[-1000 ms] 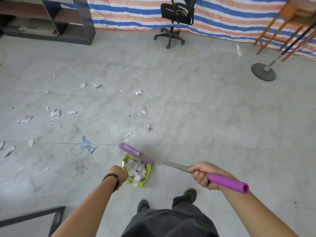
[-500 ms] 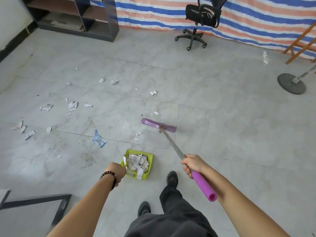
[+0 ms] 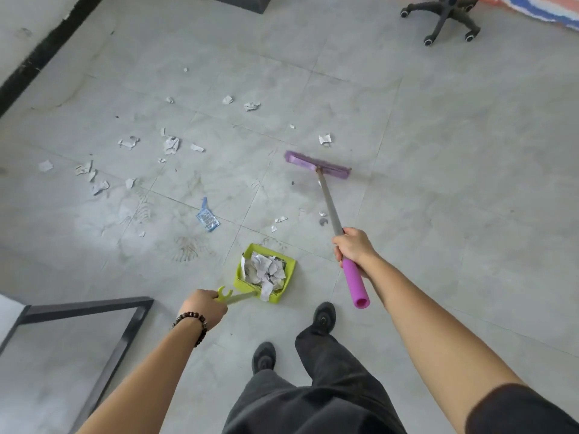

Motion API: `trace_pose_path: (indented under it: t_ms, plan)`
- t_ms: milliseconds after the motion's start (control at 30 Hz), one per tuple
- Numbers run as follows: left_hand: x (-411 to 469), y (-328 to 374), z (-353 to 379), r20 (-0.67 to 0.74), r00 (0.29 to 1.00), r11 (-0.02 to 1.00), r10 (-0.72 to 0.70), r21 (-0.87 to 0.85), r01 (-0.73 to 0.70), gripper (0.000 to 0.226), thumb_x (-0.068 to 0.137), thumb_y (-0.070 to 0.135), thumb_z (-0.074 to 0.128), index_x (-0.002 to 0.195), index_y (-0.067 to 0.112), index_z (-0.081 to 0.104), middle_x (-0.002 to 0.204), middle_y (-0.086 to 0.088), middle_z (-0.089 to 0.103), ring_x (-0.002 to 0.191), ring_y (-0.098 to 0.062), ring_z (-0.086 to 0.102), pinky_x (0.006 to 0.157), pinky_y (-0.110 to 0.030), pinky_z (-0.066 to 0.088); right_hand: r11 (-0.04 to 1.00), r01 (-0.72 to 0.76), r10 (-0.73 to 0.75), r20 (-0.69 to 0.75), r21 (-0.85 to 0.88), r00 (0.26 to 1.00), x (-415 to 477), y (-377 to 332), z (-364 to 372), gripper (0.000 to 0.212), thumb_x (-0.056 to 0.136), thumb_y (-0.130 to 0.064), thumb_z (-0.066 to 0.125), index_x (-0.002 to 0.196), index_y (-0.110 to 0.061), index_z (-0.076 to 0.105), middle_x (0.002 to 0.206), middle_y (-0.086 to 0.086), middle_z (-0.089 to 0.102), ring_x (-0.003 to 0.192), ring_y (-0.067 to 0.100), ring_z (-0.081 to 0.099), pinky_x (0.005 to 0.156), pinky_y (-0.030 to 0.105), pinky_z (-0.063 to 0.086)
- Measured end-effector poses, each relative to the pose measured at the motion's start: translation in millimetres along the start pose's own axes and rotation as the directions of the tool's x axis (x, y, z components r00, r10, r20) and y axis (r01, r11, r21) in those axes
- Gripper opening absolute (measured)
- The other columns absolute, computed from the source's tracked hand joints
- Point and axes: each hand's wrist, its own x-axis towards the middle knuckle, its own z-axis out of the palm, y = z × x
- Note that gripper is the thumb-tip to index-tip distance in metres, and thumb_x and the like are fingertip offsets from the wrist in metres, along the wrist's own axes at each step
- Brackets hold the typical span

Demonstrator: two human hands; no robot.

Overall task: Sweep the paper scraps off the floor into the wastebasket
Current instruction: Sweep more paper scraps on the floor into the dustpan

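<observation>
Right hand (image 3: 352,247) curled tight round broom (image 3: 329,198) shaft; left hand (image 3: 205,308) wrapped on handle of dustpan (image 3: 238,275). Broom head (image 3: 317,164) far ahead of right grip, paper scrap (image 3: 325,139) just beyond. Reach past it, drag low toward pan. Wastebasket unseen.

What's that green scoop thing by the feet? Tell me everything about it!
It's a lime-green plastic dustpan with low walls and comb teeth along its near edge. Crumpled white paper scraps fill it. The left hand grips its thin handle, which ends in a forked tip. It sits low by the grey floor, ahead of the shoes.
</observation>
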Motion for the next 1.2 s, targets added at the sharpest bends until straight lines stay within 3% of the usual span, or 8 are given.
trace_pose_path:
  t_ms: [233, 367, 467, 567, 667, 867, 1033, 1200]
  plan:
    - [6.0, -6.1, -7.6, -0.075, 0.995, 0.997, -0.069, -0.027, 0.067, 0.022, 0.076, 0.015, 0.057, 0.088, 0.025, 0.073, 0.057, 0.0, 0.049, 0.049, -0.023, 0.043, 0.047, -0.019, 0.032, 0.996, 0.052, -0.057, -0.069, -0.077, 0.996, 110.7, -64.4, 1.2, 0.017, 0.083, -0.007, 0.044, 0.095, -0.01, 0.056, 0.053, 0.008, 0.055, 0.035, 0.021, 0.048, 0.043, 0.028, 0.047]
    - [7.9, -3.0, -5.3, -0.082, 0.993, 0.996, -0.084, -0.046, 0.081, 0.016, 0.075, 0.016, 0.058, 0.074, 0.026, 0.07, 0.056, 0.001, 0.048, 0.051, -0.022, 0.045, 0.049, -0.021, 0.034, 0.99, -0.13, 0.126, -0.063, -0.057, 0.99, 158.7, -69.0, 4.2, 0.018, 0.096, -0.013, 0.038, 0.104, -0.015, 0.053, 0.07, 0.012, 0.056, 0.041, 0.017, 0.046, 0.042, 0.023, 0.042]
    - [5.8, -0.4, -7.1, -0.074, 0.992, 0.995, -0.098, -0.043, 0.095, 0.017, 0.076, 0.015, 0.058, 0.066, 0.028, 0.064, 0.055, 0.001, 0.049, 0.052, -0.022, 0.046, 0.048, -0.02, 0.034, 0.959, -0.257, 0.255, -0.035, -0.122, 0.966, 160.0, -45.7, 10.4, 0.019, 0.091, -0.01, 0.033, 0.094, -0.012, 0.052, 0.059, 0.008, 0.049, 0.041, 0.017, 0.041, 0.044, 0.025, 0.037]
    - [7.6, 6.3, -10.9, -0.053, 0.995, 0.996, -0.083, -0.015, 0.083, 0.02, 0.078, 0.012, 0.056, 0.069, 0.028, 0.063, 0.059, 0.0, 0.052, 0.054, -0.021, 0.048, 0.047, -0.02, 0.034, 0.921, -0.365, 0.372, 0.032, -0.134, 0.928, 122.5, -3.8, 21.9, 0.02, 0.086, -0.011, 0.031, 0.08, -0.011, 0.05, 0.048, 0.004, 0.043, 0.03, 0.015, 0.036, 0.039, 0.021, 0.035]
    - [10.0, 12.7, -15.4, -0.016, 0.998, 0.998, -0.063, 0.012, 0.063, 0.023, 0.078, 0.008, 0.053, 0.082, 0.025, 0.068, 0.062, -0.001, 0.054, 0.054, -0.02, 0.05, 0.048, -0.02, 0.037, 0.916, -0.342, 0.355, 0.025, -0.208, 0.935, 65.0, 35.2, 32.2, 0.026, 0.093, -0.014, 0.028, 0.095, -0.015, 0.054, 0.045, 0.009, 0.045, 0.032, 0.021, 0.039, 0.04, 0.023, 0.039]
    - [14.3, 12.0, -21.7, 0.075, 0.997, 0.998, 0.032, 0.057, -0.037, 0.025, 0.08, 0.005, 0.047, 0.094, 0.007, 0.067, 0.065, -0.004, 0.053, 0.057, -0.024, 0.05, 0.047, -0.021, 0.038, 0.856, -0.442, 0.477, 0.082, -0.268, 0.875, -41.7, 100.6, 30.4, 0.037, 0.102, -0.025, 0.029, 0.133, -0.031, 0.046, 0.061, 0.007, 0.049, 0.036, 0.013, 0.039, 0.037, 0.023, 0.039]
    - [12.7, 1.7, -22.9, 0.166, 0.984, 0.992, 0.064, 0.101, -0.081, 0.01, 0.082, 0.005, 0.043, 0.078, 0.004, 0.052, 0.061, -0.009, 0.052, 0.049, -0.024, 0.048, 0.045, -0.02, 0.037, 0.799, -0.558, 0.588, 0.097, -0.224, 0.803, -116.5, 128.6, 51.7, 0.032, 0.103, -0.034, 0.026, 0.132, -0.035, 0.04, 0.086, 0.012, 0.063, 0.04, 0.006, 0.041, 0.039, 0.019, 0.04]
    - [11.8, -10.7, -34.5, 0.178, 0.98, 0.99, 0.093, 0.088, -0.11, 0.025, 0.087, 0.003, 0.042, 0.063, 0.004, 0.045, 0.056, -0.013, 0.052, 0.046, -0.024, 0.051, 0.043, -0.024, 0.04, 0.89, -0.388, 0.399, -0.002, -0.241, 0.917, -162.8, 132.0, 71.7, 0.03, 0.103, -0.021, 0.03, 0.121, -0.013, 0.053, 0.075, 0.012, 0.05, 0.038, 0.013, 0.04, 0.038, 0.022, 0.037]
